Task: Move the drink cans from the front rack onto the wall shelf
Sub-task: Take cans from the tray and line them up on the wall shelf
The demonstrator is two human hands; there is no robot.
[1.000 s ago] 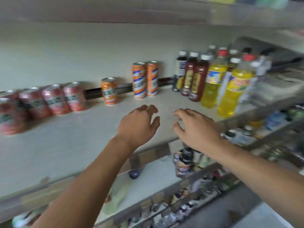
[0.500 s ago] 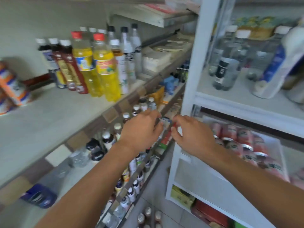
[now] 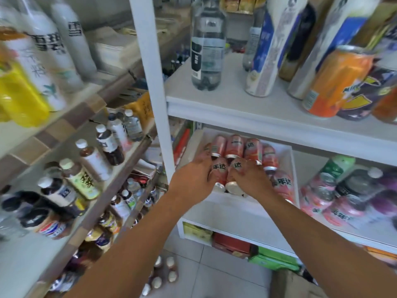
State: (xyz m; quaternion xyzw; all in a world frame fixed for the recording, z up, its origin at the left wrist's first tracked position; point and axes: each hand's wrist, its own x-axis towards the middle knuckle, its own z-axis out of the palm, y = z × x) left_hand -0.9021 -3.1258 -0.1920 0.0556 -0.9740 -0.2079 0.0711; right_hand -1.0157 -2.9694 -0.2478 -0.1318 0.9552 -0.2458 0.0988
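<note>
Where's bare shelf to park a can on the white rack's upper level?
Free: the front strip of the white upper shelf board, bordered by the clear water bottle, the blue-and-white carton and the orange can. Crowded: the shelf's right end, and the white tray of pink cans below, where the left hand and right hand reach in.

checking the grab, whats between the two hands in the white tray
In the head view, two pink cans lie side by side between the left hand and right hand, each hand's fingers curled onto one in the white tray.
</note>
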